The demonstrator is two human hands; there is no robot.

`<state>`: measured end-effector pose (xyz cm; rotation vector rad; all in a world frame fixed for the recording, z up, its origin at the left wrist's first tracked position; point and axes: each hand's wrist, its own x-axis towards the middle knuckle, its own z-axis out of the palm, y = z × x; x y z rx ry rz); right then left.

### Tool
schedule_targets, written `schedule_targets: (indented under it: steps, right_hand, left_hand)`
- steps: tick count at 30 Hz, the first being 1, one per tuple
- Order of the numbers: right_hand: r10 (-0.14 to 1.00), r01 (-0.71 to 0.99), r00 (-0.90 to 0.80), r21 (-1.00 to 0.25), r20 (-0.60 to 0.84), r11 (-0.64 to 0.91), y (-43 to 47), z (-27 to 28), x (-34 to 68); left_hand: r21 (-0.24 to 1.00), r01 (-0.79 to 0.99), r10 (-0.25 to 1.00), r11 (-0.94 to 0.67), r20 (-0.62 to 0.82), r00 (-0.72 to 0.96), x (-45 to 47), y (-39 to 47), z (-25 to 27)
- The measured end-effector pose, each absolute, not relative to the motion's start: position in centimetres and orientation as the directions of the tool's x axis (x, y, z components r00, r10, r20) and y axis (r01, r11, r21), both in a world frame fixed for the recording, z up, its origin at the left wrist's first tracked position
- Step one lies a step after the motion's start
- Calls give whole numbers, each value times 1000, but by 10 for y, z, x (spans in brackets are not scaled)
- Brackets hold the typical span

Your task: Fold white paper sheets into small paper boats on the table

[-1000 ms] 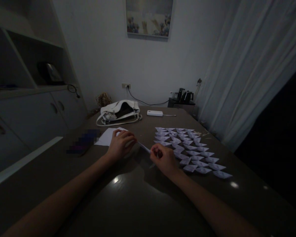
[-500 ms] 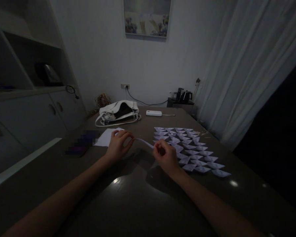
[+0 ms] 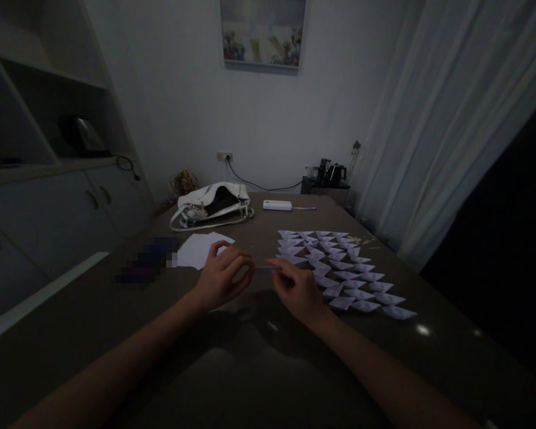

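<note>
Between my two hands, a little above the table, is a thin piece of folded white paper point(image 3: 264, 270), seen nearly edge-on. My left hand point(image 3: 226, 273) pinches its left end between thumb and fingers. The right end is pinched by my right hand point(image 3: 298, 289). Just right of that hand stand rows of small folded paper boats point(image 3: 346, 275). Behind my left hand lie white paper sheets point(image 3: 195, 250), partly covered by its fingers. How the held paper is folded cannot be made out in the dim light.
At the back of the brown table point(image 3: 232, 381) rest a white handbag point(image 3: 212, 202) and a white power bank point(image 3: 277, 205) with a short cable. A blurred dark object point(image 3: 149, 260) lies at the left. A curtain point(image 3: 411, 131) hangs on the right.
My hands have come closer together, the left moving right and slightly down. The paper strip between them, slanted before, is now about level and shows shorter.
</note>
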<state>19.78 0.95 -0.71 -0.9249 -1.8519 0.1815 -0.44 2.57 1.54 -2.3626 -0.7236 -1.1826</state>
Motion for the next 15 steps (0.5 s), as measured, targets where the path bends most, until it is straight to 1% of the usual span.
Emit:
schedule_targets:
  steps: [3,7,15]
  right_hand:
    - [587,500,-232,-422,776,756,3,-6,192]
    - [537,484,-239,-380,809,788,-3,-4,191]
    - [514,471,-234,-366,825,802,-3,-5,191]
  left_hand:
    - [-200,551,192,-810,797,572,0,20,15]
    - [-292,509,122,-810,764,633,4,15,17]
    - [-319,510,103,-799,763,638,4,15,18]
